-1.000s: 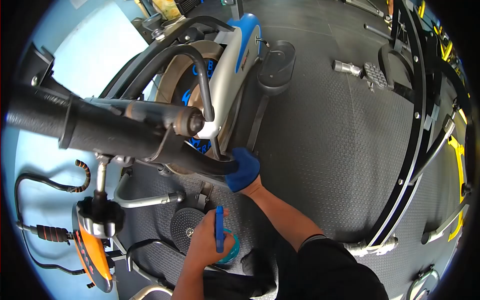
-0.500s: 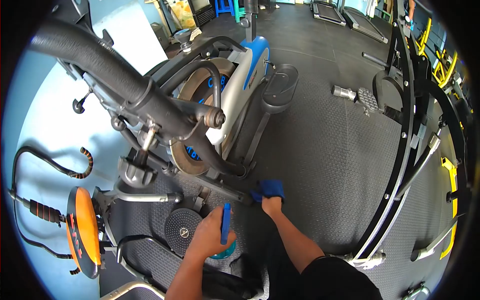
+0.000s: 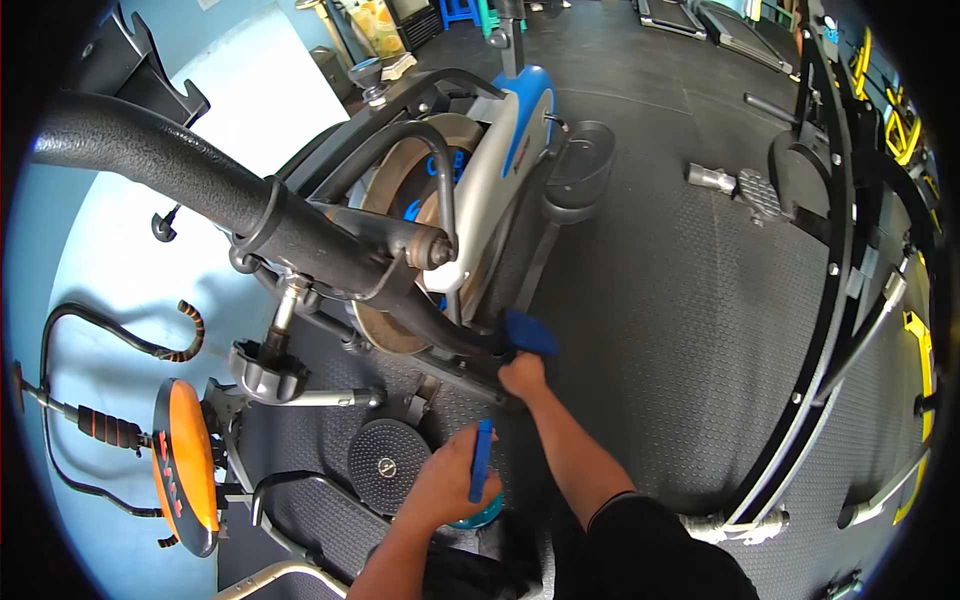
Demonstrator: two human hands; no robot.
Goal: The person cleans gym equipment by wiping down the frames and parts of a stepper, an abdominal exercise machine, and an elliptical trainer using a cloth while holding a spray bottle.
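Wiping looks partway done — the right hand (image 3: 523, 376) is closed on a blue cloth (image 3: 530, 334) at the lower end of the elliptical trainer (image 3: 492, 198)'s curved black tube (image 3: 425, 314), and the left hand (image 3: 452, 482) grips a spray bottle (image 3: 481, 465). Can't tell which parts are finished or left. Half a second ago the cloth was lower, clear of the tube — now it's up against it.

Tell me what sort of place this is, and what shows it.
Most likely a gym: an elliptical-style machine with a broad foot pedal stands in front, what look like treadmills are at the back, and textured dark matting covers the floor.
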